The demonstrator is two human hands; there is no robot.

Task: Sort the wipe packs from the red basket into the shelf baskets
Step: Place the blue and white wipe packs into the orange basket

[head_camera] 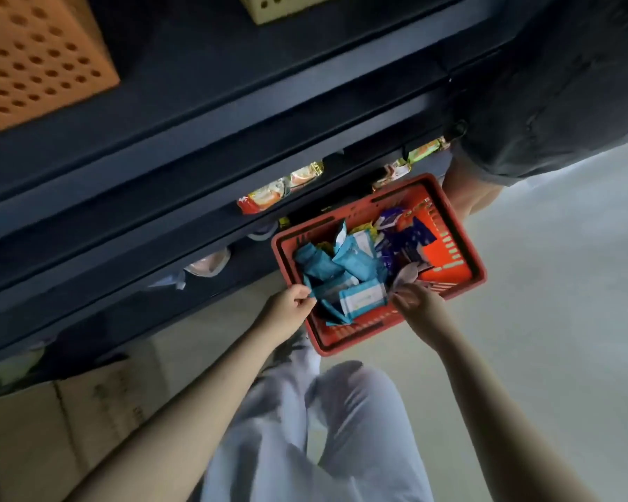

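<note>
A red basket sits on the floor below me, holding several teal and white wipe packs and dark blue packs. My left hand pinches the edge of a teal pack at the basket's near left rim. My right hand grips a pale lilac pack at the near right side of the pile. An orange perforated shelf basket stands at the upper left and a cream one at the top.
Dark blue shelving runs diagonally across the left, with snack packets on a lower shelf. Cardboard boxes stand at the lower left. Another person's leg stands just beyond the basket. Pale floor lies to the right.
</note>
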